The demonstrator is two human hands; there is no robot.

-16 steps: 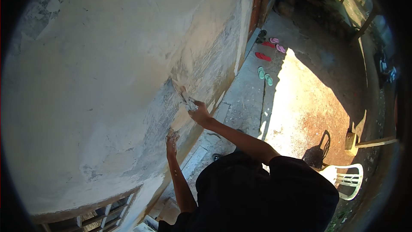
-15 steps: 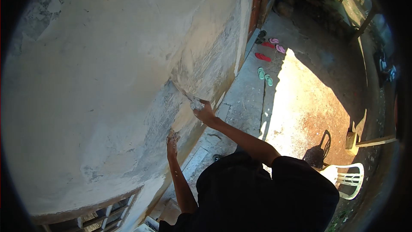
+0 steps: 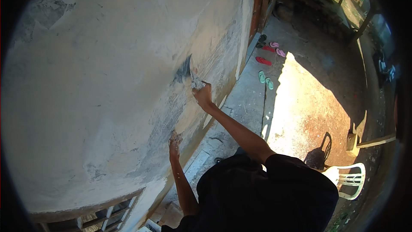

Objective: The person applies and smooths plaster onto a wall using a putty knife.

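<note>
My right hand (image 3: 203,94) is closed round the putty-smeared handle of a putty knife (image 3: 186,69). The knife's dark, wide blade lies against the plastered wall (image 3: 111,81), by a grey, scratched streak. Lower and to the left, my left hand (image 3: 174,146) is close to the wall, its fingers drawn together and coated with pale putty. Whatever those fingers hold, if anything, does not show. Around both hands the wall is patchy, with beige smooth areas and grey rough ones.
A slatted window frame (image 3: 98,215) sits low on the wall. Along the wall's foot runs a concrete ledge (image 3: 242,96) with red sandals (image 3: 263,61) and green sandals (image 3: 262,77). A white plastic chair (image 3: 351,180) stands to my right, near a wooden post base (image 3: 352,145).
My right hand has moved up the wall with the putty knife, and the blade has turned from edge-on to show its dark face. My left hand has shifted only slightly.
</note>
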